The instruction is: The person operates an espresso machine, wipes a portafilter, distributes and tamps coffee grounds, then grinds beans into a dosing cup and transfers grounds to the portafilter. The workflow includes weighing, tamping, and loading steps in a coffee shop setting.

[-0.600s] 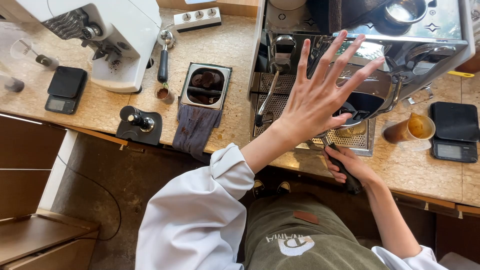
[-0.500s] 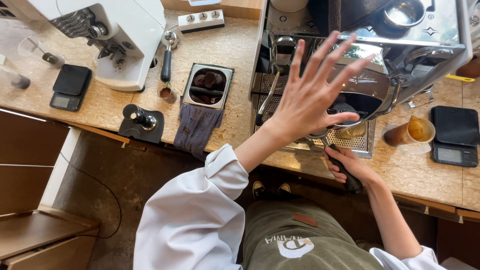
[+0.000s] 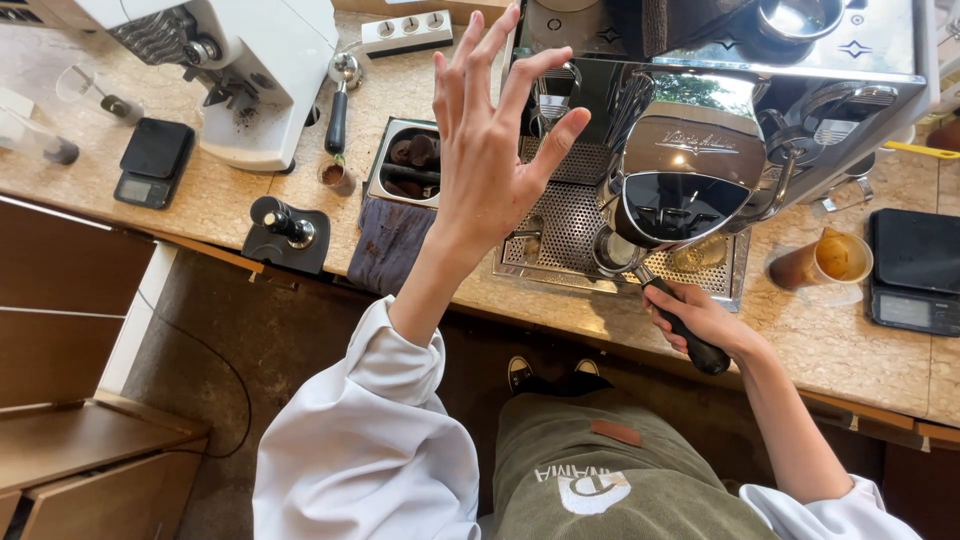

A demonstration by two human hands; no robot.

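Holding coffee, a cup stands beside the right hand.

Speckled stone counter, wooden cabinets, dark floor

Single view from my head, looking steeply down and forward, close over the stone counter, espresso machine and my apron.
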